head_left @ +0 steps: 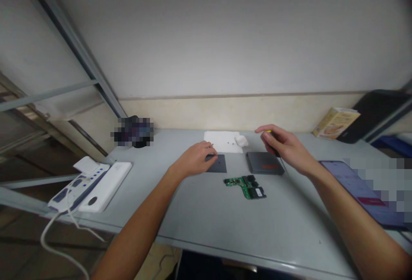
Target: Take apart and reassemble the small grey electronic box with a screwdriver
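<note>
My left hand [197,160] rests on the left edge of a flat dark grey cover plate [218,164], its fingers curled down onto it. My right hand [285,147] is closed round a small screwdriver with a yellow tip [268,132], held just above a dark grey drive case with a red label [264,163]. In front of both lies a green circuit board [245,185]. Behind the plate a white sheet of paper [222,141] carries a few tiny dark specks and a small white wad [241,141].
A white power strip [79,183] and a white power bank [106,185] sit at the left table edge, with a cable hanging down. A phone [363,192] lies at the right. A yellow box [334,123] and a black object [375,115] stand at the back right.
</note>
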